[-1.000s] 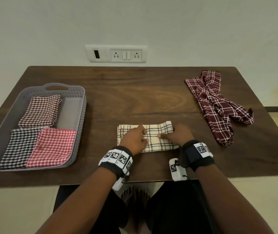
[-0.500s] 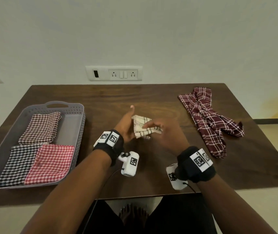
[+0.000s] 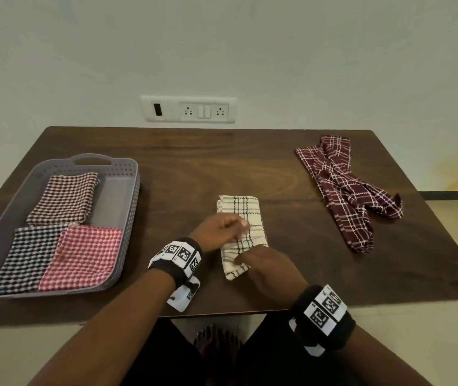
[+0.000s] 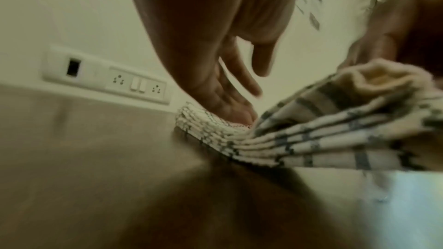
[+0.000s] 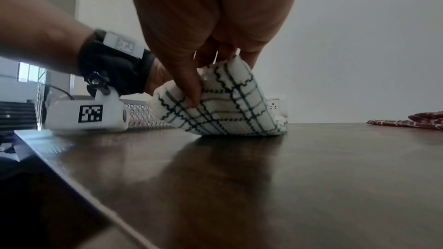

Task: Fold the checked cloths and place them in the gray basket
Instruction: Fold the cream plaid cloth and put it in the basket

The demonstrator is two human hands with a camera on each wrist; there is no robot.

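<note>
At the counter's (image 3: 264, 162) left edge sits one gray basket (image 3: 131, 196) holding three folded checked cloths: a brown one (image 3: 65, 197) at the back, a black one (image 3: 27, 260) and a red one (image 3: 83, 256) side by side at the front. Near the middle of the front edge lies one cream cloth (image 3: 246, 215), folded into a narrow strip. The left hand (image 3: 216, 231) rests on its left side with fingers straight, pressing it to the counter. The right hand (image 3: 269, 270) pinches the cloth's near end between thumb and fingers and lifts it off the counter. Toward the right edge lies one maroon cloth (image 3: 345, 190), crumpled and unfolded.
</note>
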